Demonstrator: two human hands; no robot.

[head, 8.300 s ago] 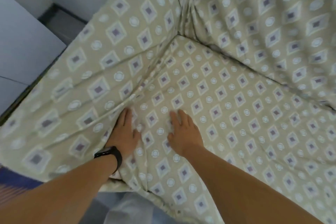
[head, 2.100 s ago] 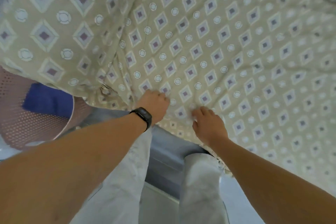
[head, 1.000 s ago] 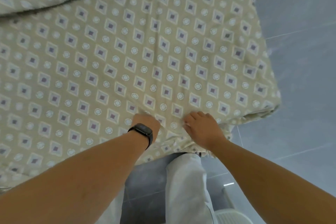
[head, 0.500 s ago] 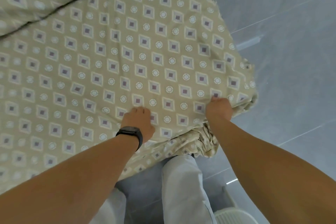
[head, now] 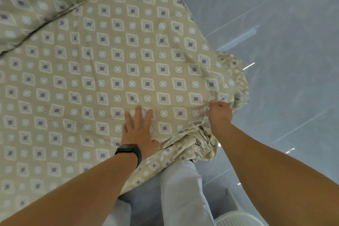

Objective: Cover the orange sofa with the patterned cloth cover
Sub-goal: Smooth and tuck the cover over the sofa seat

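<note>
Two hands work the patterned cloth cover (head: pixel 117 71), which lies spread over the whole seat so that none of the orange sofa itself shows. At the cover's near right corner the right hand (head: pixel 220 113) is clenched round a bunch of fabric, its fingertips buried in the folds. Left of that corner the left hand (head: pixel 138 130) lies flat on the cover, fingers straight and spread, a black wristband (head: pixel 129 151) behind it. Below the corner the gathered hem (head: pixel 198 147) hangs in ruffles and hides what it is tucked over. Right of the cover lies grey tiled floor (head: pixel 284 42); pale trouser legs (head: pixel 181 194) stand against its near edge.
</note>
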